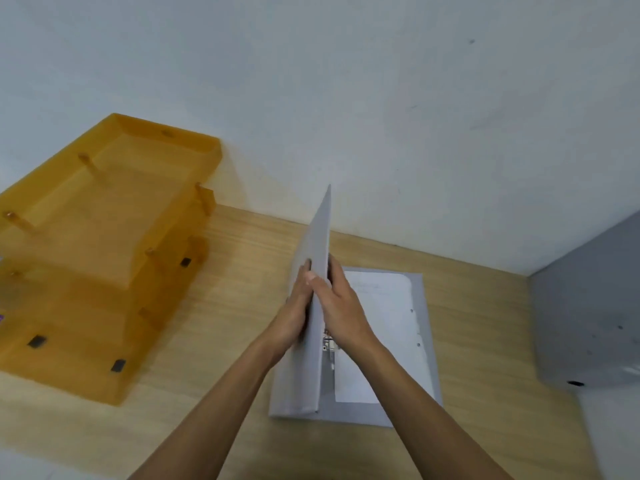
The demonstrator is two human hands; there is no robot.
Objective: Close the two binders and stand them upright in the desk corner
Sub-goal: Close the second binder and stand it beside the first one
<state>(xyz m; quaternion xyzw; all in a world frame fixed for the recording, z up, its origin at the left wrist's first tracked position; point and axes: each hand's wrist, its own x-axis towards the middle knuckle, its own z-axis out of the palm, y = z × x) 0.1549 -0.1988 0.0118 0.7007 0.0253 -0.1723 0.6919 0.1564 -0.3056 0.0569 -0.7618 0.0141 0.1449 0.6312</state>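
A grey binder [424,344] lies on the wooden desk [242,271] with white punched paper in its rings. Its front cover [318,233] is lifted nearly upright, about halfway over. My left hand [296,306] presses on the cover's outer side. Against the inner side my right hand [341,303] grips the cover's edge, with the thumb wrapped over it. The metal lever mechanism [328,342] shows just below my right hand. A second grey binder [588,306] stands upright at the right edge, against the wall corner.
A stacked amber plastic letter tray [104,258] stands on the desk to the left, close to the white wall [381,98]. Bare wooden desk lies between the tray and the open binder.
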